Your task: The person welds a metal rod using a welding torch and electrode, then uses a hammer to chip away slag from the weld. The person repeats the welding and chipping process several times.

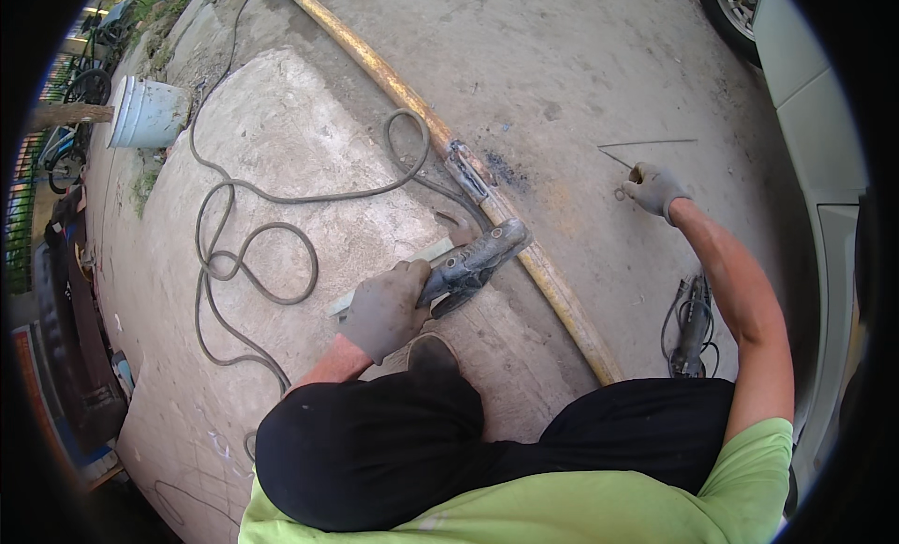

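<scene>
My left hand (386,305), in a grey glove, is closed round the grip of a black hand-held tool (479,260) with a thick barrel-like body. Its exact kind is unclear. The tool's front end overlaps a long yellowish, rusty pipe (548,277) on the ground. Farther up, a dark, rough joint (470,172) marks the pipe. Out to the right, my gloved right hand (654,189) pinches a thin metal rod (613,156) above the concrete. From the rod's tip a second thin line runs right; I cannot tell whether it is another rod.
A dark cable (309,198) loops over the ground at left and reaches the tool. An angle grinder (691,333) with its cord lies by my right knee. A pale vehicle (810,123) borders the right side; a white bucket (150,113) stands far left.
</scene>
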Action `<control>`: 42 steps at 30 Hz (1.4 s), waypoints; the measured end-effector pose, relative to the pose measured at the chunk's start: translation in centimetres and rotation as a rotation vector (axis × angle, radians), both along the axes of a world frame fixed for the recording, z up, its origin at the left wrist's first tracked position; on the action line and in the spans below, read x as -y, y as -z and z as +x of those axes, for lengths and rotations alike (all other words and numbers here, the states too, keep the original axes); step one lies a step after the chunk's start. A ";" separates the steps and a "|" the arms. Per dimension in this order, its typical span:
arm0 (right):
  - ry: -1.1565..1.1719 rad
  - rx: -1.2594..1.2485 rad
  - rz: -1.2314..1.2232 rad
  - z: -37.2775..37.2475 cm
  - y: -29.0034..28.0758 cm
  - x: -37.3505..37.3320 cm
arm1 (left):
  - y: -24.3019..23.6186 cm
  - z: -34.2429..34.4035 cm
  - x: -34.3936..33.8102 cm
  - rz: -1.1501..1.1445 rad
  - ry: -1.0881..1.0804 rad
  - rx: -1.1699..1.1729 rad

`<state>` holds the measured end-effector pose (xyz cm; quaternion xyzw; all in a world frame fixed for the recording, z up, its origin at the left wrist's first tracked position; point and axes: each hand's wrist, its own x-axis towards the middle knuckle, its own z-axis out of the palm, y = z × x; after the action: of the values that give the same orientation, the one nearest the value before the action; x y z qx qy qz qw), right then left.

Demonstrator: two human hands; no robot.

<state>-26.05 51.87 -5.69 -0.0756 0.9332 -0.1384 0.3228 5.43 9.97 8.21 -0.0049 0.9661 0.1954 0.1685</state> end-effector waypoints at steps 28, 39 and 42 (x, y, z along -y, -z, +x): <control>-0.033 -0.036 0.006 0.0 1.2 -1.4 | -0.5 1.3 3.8 0.687 -0.718 -0.187; -0.077 -0.048 0.045 -0.1 1.4 -1.7 | -0.4 0.2 3.1 0.762 -0.757 -0.065; -0.071 -0.050 0.045 0.0 1.3 -1.4 | -0.1 0.2 3.1 0.705 -0.719 -0.084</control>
<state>-26.03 53.25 -7.00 -0.1047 0.9406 -0.1040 0.3058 5.60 6.84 8.31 -0.2722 0.7845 0.5555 0.0431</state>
